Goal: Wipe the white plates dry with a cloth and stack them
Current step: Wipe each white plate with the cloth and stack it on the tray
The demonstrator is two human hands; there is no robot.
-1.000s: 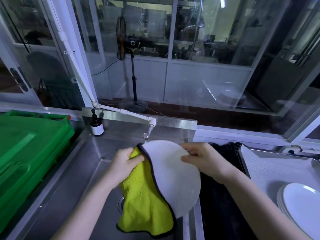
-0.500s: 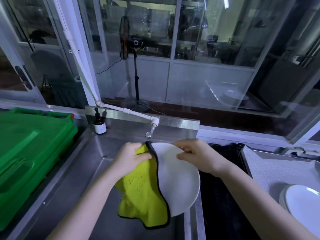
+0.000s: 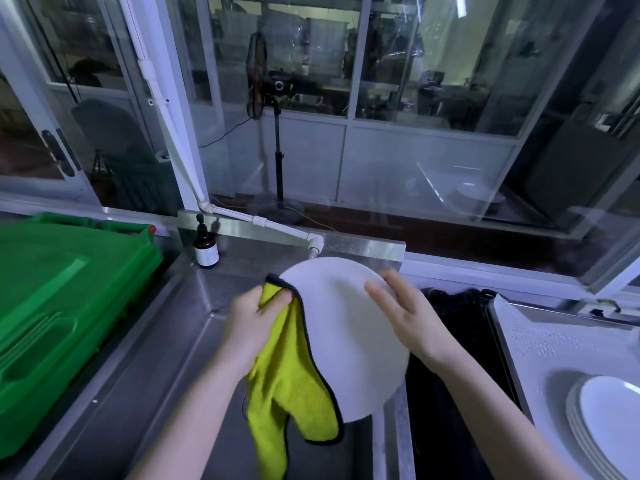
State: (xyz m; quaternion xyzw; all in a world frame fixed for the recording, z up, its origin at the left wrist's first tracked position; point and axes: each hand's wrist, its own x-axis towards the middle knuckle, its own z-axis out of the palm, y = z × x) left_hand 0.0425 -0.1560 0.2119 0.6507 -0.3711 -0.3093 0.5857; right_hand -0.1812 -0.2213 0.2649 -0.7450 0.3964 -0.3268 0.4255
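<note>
The left hand (image 3: pixel 252 317) pinches the yellow cloth (image 3: pixel 287 386) at the white plate (image 3: pixel 346 341)'s left rim; the right hand (image 3: pixel 412 317) lies flat-fingered on its upper right.

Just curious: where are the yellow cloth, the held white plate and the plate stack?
yellow cloth (image 3: pixel 287 393): head view, hanging middle.
held white plate (image 3: pixel 346 341): head view, bare centre.
plate stack (image 3: pixel 613 420): head view, top plate's face.
</note>
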